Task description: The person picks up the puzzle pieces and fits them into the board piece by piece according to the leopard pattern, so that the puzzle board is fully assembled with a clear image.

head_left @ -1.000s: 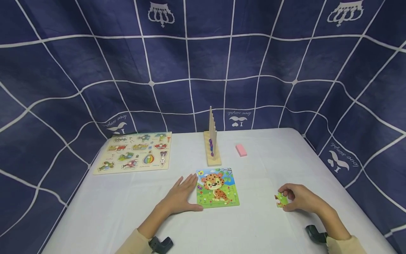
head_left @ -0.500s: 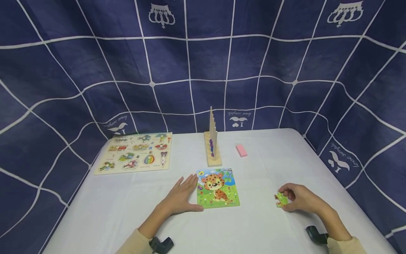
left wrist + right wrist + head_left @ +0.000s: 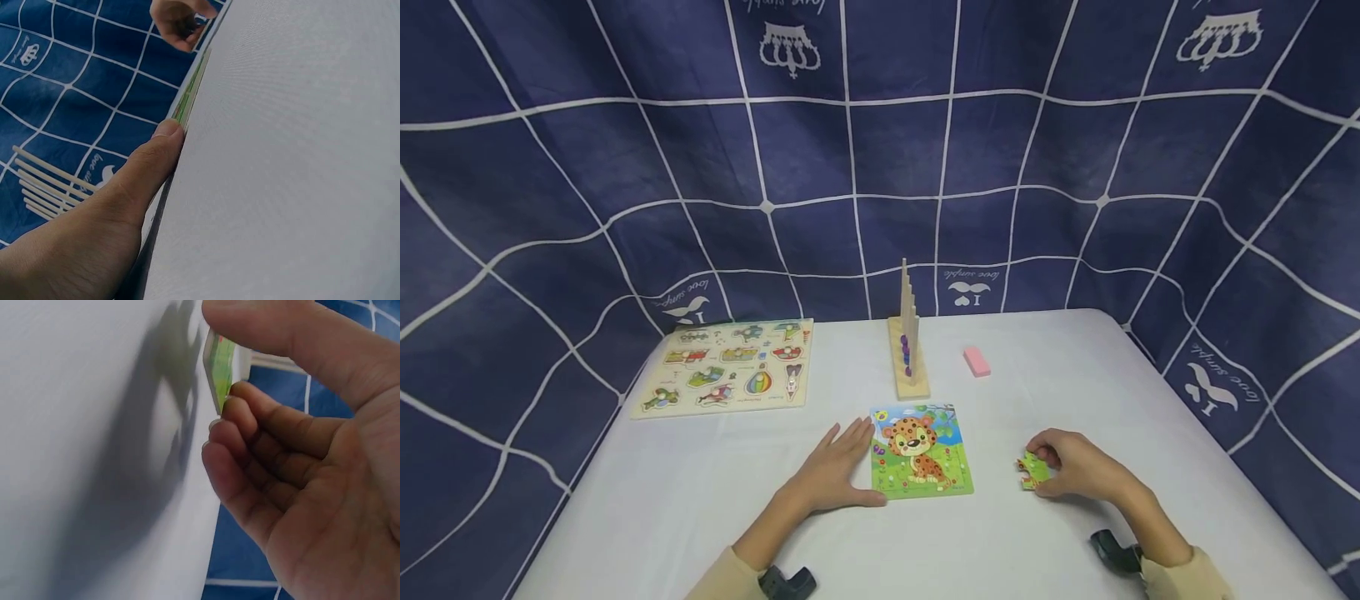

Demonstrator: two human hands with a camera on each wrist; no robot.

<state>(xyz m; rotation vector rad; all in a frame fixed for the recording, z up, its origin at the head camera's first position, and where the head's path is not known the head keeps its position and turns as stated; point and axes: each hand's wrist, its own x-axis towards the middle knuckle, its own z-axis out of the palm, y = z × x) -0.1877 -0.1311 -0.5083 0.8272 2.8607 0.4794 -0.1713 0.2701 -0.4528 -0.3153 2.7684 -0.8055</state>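
Observation:
A square leopard jigsaw puzzle (image 3: 921,451) lies flat on the white tabletop in the head view. At its left side rests my left hand (image 3: 835,471), fingers spread and straight, the thumb touching the lower left corner and the fingertips the upper left edge. In the left wrist view the thumb (image 3: 140,175) meets the puzzle's thin green edge (image 3: 192,94). My right hand (image 3: 1086,468), to the right of the puzzle, pinches a green jigsaw piece (image 3: 1036,472) between thumb and fingers. The right wrist view shows this piece edge-on, low over the table, its shadow beside it.
Behind the puzzle stands a wooden peg stand (image 3: 910,354) with upright rods and several purple and blue beads. A pink block (image 3: 977,362) lies to its right. At the back left is a vehicle peg board (image 3: 726,371). A navy checked curtain (image 3: 880,167) hangs behind the table.
My right hand has moved left with the jigsaw piece, closer to the puzzle. The left hand keeps its place on the puzzle's edge. The head view has shifted slightly.

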